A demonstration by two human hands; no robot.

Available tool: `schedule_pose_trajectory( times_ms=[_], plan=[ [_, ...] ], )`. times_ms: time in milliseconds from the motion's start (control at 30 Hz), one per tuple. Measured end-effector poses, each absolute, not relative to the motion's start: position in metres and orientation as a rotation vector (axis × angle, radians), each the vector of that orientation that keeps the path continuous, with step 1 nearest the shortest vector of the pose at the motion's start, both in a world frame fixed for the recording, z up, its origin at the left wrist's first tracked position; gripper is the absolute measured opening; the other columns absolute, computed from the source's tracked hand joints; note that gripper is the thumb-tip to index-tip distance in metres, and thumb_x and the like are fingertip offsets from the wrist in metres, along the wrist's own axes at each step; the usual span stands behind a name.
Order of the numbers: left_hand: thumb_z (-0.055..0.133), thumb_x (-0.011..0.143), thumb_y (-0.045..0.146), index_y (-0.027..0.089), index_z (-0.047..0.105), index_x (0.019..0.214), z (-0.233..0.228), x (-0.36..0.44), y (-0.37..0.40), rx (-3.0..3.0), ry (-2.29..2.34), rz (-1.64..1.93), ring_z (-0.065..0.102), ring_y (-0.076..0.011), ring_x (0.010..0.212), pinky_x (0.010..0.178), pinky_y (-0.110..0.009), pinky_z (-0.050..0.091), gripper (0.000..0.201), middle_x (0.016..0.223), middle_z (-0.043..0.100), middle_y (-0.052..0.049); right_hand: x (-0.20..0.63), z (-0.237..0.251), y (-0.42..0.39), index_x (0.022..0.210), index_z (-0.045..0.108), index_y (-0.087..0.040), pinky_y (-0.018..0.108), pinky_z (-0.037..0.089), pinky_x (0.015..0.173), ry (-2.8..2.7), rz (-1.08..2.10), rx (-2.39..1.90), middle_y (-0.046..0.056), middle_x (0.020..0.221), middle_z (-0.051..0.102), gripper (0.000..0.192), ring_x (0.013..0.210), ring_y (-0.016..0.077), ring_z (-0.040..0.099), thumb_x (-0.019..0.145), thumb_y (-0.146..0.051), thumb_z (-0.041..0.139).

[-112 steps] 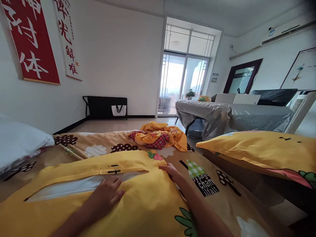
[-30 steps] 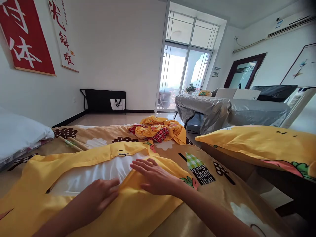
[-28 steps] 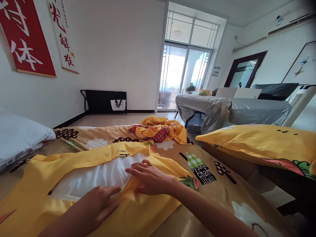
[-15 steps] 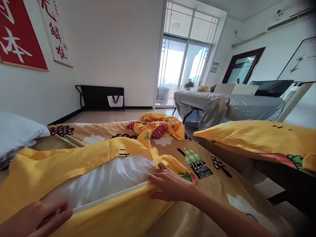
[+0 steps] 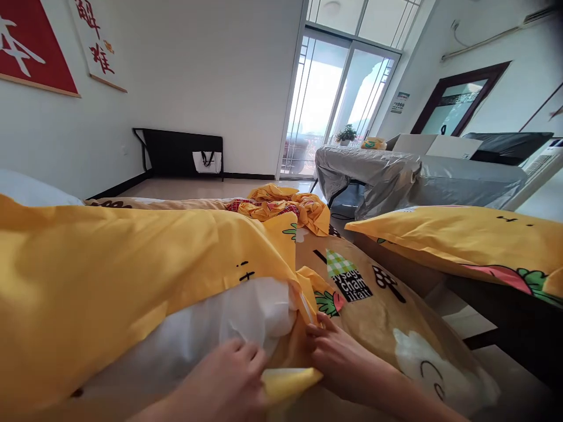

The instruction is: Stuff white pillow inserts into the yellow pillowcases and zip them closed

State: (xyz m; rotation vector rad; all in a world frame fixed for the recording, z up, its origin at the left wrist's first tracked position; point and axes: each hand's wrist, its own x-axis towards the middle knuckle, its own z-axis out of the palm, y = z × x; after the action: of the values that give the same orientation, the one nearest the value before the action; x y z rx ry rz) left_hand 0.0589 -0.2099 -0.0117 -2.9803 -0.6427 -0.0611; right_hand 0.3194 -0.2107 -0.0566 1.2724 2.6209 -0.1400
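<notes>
Both hands (image 5: pixel 229 381) (image 5: pixel 338 360) now pinch the yellow pillowcase (image 5: pixel 132 264) edge; fingers partly hidden.

Left hand (image 5: pixel 229 378) low, fingers curled, pinching; right hand (image 5: pixel 341 360) beside it, fingers bent.

left hand (image 5: pixel 229 381) moved to right hand (image 5: pixel 338 363) | yellow pillowcase (image 5: pixel 132 264) now bunched up

1. The raised yellow pillowcase (image 5: pixel 132 264) walls off everything to the left.
2. Bare printed sheet (image 5: pixel 396 316) lies open to the right.
3. A second pillow (image 5: pixel 461 240) overhangs beyond it.
4. Crumpled cloth (image 5: pixel 285 208) blocks the far end.
</notes>
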Motion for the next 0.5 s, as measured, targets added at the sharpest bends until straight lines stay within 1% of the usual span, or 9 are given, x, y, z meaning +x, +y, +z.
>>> schedule_pose_trajectory(
  times_ms=[67,133,200,267,333,433,467,500],
  plan=[
    [0.064,0.078,0.028,0.020,0.070,0.075,0.003,0.109,-0.195,-2.996,-0.461,0.046,0.061,-0.0192,0.076,0.062,-0.033,0.044,0.011,0.085,0.068,-0.004,0.322,-0.062,-0.214,0.077,0.072,-0.017,0.044,0.019,0.109,2.576,-0.109,1.315,0.007,0.074,0.069,0.013,0.103,0.0237,0.057,0.079,-0.018,0.059],
    [0.059,0.081,0.023,0.017,0.070,0.083,0.005,0.150,-0.178,-3.010,-0.445,0.172,0.062,-0.0215,0.086,0.070,-0.034,0.045,0.012,0.093,0.069,-0.007,0.324,-0.063,-0.216,0.085,0.073,-0.018,0.044,0.019,0.110,2.550,-0.073,1.365,0.008,0.082,0.071,0.015,0.107,0.0241,0.056,0.081,-0.019,0.059],
    [0.056,0.084,0.020,0.016,0.070,0.088,-0.003,0.177,-0.161,-3.008,-0.540,0.332,0.064,-0.0225,0.085,0.068,-0.034,0.046,0.015,0.093,0.071,-0.008,0.326,-0.061,-0.216,0.091,0.073,-0.018,0.044,0.020,0.109,2.508,-0.014,1.406,0.010,0.088,0.072,0.017,0.110,0.0251,0.055,0.083,-0.022,0.059],
    [0.060,0.081,0.019,0.013,0.070,0.090,-0.016,0.188,-0.146,-2.980,-0.648,0.394,0.065,-0.0248,0.082,0.064,-0.034,0.046,0.015,0.092,0.071,-0.011,0.329,-0.059,-0.215,0.091,0.073,-0.016,0.043,0.023,0.107,2.451,0.074,1.439,0.011,0.086,0.072,0.017,0.107,0.0259,0.057,0.083,-0.024,0.060],
    [0.059,0.081,0.015,0.010,0.069,0.094,-0.025,0.187,-0.136,-2.950,-0.695,0.343,0.065,-0.0268,0.084,0.066,-0.034,0.046,0.018,0.095,0.071,-0.013,0.333,-0.055,-0.215,0.089,0.072,-0.014,0.042,0.028,0.103,2.413,0.149,1.474,0.012,0.082,0.071,0.019,0.102,0.0269,0.059,0.081,-0.031,0.066],
    [0.054,0.082,0.009,0.010,0.066,0.104,-0.031,0.181,-0.128,-2.939,-0.710,0.238,0.064,-0.0258,0.089,0.073,-0.034,0.046,0.025,0.100,0.070,-0.012,0.341,-0.043,-0.217,0.086,0.069,-0.014,0.043,0.033,0.098,2.457,0.122,1.520,0.011,0.080,0.070,0.041,0.097,0.0295,0.060,0.066,-0.049,0.077],
    [0.054,0.082,0.009,0.010,0.065,0.107,-0.033,0.180,-0.126,-2.936,-0.718,0.219,0.064,-0.0253,0.088,0.076,-0.034,0.045,0.027,0.099,0.070,-0.011,0.344,-0.037,-0.218,0.085,0.067,-0.015,0.042,0.034,0.096,2.502,0.067,1.528,0.010,0.080,0.070,0.047,0.094,0.0290,0.061,0.063,-0.055,0.077],
    [0.056,0.081,0.009,0.009,0.065,0.107,-0.036,0.182,-0.124,-2.938,-0.733,0.167,0.063,-0.0255,0.088,0.078,-0.034,0.045,0.028,0.097,0.070,-0.012,0.347,-0.030,-0.219,0.083,0.066,-0.016,0.041,0.036,0.093,2.555,0.000,1.534,0.008,0.079,0.069,0.048,0.089,0.0273,0.062,0.065,-0.059,0.074]
  ],
)
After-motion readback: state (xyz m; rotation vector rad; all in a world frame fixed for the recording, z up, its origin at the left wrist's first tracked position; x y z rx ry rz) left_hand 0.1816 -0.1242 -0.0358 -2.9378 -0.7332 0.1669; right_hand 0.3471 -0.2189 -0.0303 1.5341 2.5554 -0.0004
